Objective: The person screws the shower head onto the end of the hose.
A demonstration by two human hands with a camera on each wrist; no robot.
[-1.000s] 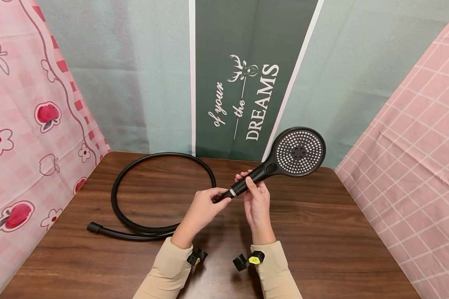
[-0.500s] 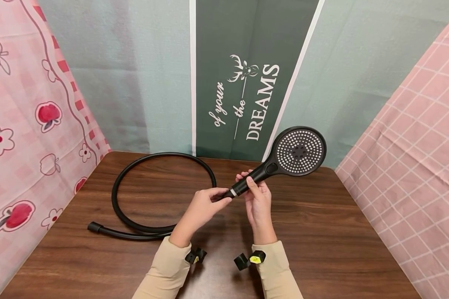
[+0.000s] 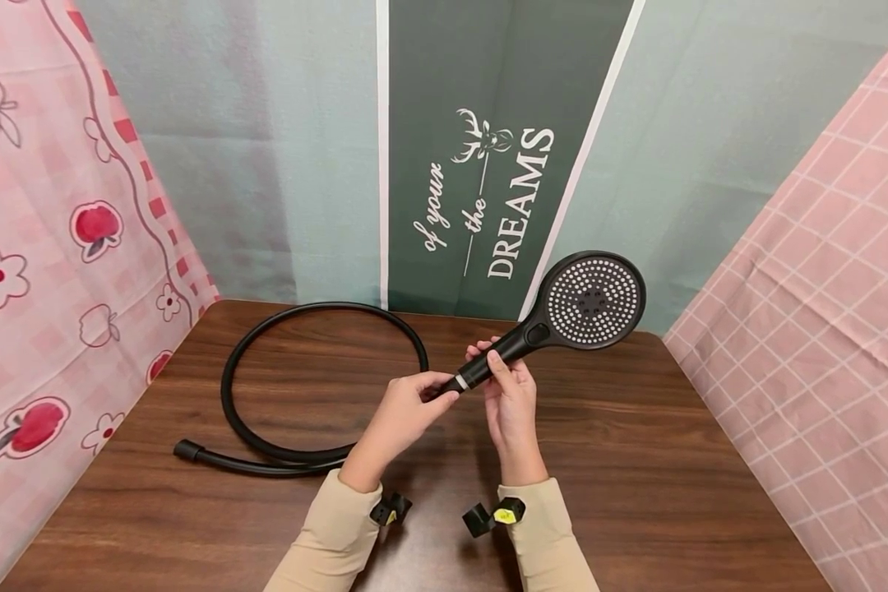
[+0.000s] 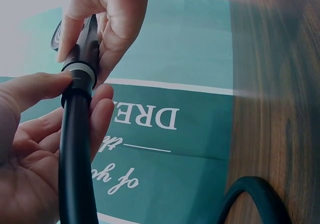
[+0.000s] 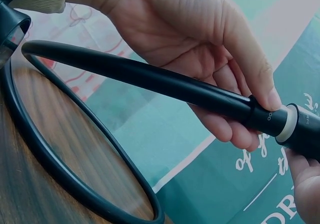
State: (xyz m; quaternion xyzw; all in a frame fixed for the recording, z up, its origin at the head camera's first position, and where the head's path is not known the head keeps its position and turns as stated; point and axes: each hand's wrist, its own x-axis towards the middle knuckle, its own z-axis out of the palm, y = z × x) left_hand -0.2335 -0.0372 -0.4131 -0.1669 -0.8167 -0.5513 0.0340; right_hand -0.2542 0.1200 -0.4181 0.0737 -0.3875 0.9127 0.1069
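**Hose meets handle: the joint is in hand, the white ring is bare**

The wooden table [image 3: 636, 460] spreads under everything, and the black hose [image 3: 226, 386] lies over its left part in one broad loop. The hose's free end [image 3: 187, 450] rests on the wood, well apart from the hands. Above the table, the black shower head [image 3: 551, 319] is held up at a slant, its spray face turned toward the viewer and its handle [image 3: 516, 343] pointing down to the left.

The right hand [image 3: 512, 403] is clamped round that handle, thumb across the front and fingers behind. The left hand [image 3: 403, 415] pinches the other end of the hose, its thumb pressing the collar [image 5: 262, 118] and its fingers curled beneath.

Smallest, and most telling, is the white ring [image 5: 288, 124] between collar and handle. Hose and handle are lined up there, so the step in hand looks like fastening or loosening this joint. Whether the ring is thread or a fitting, and how far it is engaged, I cannot tell from these angles.

The next move, if fastening, seems to call for a steady right hand while the left turns the collar without tilting it; a crooked start could cross the threads, and a stiff hose might twist against the turn.
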